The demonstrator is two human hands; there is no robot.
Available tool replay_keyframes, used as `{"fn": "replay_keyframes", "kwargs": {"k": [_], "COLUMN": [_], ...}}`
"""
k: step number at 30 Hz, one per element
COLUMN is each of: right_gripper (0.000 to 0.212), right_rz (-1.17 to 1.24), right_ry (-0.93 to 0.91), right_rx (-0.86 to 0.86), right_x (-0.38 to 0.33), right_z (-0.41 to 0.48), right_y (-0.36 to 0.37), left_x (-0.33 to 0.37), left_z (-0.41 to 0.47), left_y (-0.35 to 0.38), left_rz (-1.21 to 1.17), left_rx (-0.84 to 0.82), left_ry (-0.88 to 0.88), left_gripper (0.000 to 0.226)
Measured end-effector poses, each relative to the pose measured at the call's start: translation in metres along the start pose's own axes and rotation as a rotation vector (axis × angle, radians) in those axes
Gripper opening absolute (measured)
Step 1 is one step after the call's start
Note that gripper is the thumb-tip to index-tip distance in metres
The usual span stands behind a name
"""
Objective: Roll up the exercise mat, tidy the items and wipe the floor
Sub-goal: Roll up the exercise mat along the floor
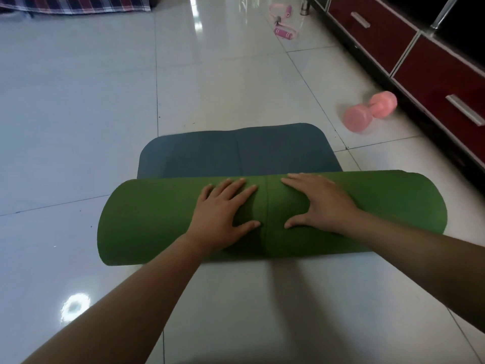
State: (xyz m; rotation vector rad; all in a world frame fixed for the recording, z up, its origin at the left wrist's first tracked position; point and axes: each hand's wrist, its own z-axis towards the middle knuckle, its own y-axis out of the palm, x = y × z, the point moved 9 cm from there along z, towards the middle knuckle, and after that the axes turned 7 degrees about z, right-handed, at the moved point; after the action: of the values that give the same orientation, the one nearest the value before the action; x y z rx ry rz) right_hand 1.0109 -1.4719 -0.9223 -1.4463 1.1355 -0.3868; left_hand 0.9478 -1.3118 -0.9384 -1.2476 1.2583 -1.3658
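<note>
The exercise mat [147,219] lies across the floor in front of me as a thick green roll. Its short flat end [236,151], blue-grey on top, stretches away beyond the roll. My left hand [223,214] presses flat on the roll just left of its middle, fingers spread. My right hand [317,203] presses flat on the roll just right of the middle, thumb stretched toward me. Both palms rest on top; neither grips the mat.
A pink dumbbell [370,111] lies on the glossy tiled floor [78,101] at the right, near a dark red drawer cabinet [433,64]. A pink pull-rope exerciser [282,19] lies far back. A plaid cloth [73,3] hangs at the top left.
</note>
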Motion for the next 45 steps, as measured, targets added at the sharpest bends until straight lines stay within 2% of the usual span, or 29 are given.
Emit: {"fn": "replay_keyframes", "kwargs": {"k": [3,7,11,15,20,25,29,35,41,45], "right_gripper": [0.092,0.078,0.066,0.083,0.111,0.108,0.106,0.104,0.132,0.132], "right_rz": [0.052,0.181,0.103,-0.079,-0.182,-0.106,-0.099,-0.015,-0.162,-0.139], "right_ry": [0.062,0.137,0.076,0.013,-0.013,-0.020,-0.019,-0.019,-0.019,-0.016], "right_rx": [0.089,0.257,0.215,0.063,-0.027,-0.022,-0.011,-0.044,-0.119,-0.105], "right_x": [0.013,0.025,0.015,0.006,0.008,0.011,0.012,0.015,0.017,0.018], "right_z": [0.011,0.021,0.024,0.019,0.021,0.036,0.039,0.049,0.055,0.058], "right_y": [-0.006,-0.022,-0.012,0.014,0.024,0.010,0.009,0.003,0.018,0.025], "left_x": [-0.003,-0.001,-0.003,-0.012,-0.016,-0.014,-0.020,-0.021,-0.027,-0.027], "left_z": [0.006,0.018,0.026,0.042,0.058,0.049,0.053,0.059,0.069,0.067], "left_y": [-0.002,0.001,0.011,0.015,0.015,0.011,0.013,0.016,0.029,0.039], "left_rz": [-0.050,-0.016,0.006,0.006,-0.006,0.007,-0.010,0.055,0.062,0.071], "left_rx": [0.089,0.053,-0.049,-0.096,-0.136,-0.021,-0.070,-0.133,-0.191,-0.217], "left_ry": [-0.067,-0.059,-0.062,-0.067,-0.095,-0.096,-0.042,0.042,0.075,0.071], "left_gripper": [0.071,0.080,0.088,0.085,0.081,0.078,0.084,0.106,0.124,0.130]}}
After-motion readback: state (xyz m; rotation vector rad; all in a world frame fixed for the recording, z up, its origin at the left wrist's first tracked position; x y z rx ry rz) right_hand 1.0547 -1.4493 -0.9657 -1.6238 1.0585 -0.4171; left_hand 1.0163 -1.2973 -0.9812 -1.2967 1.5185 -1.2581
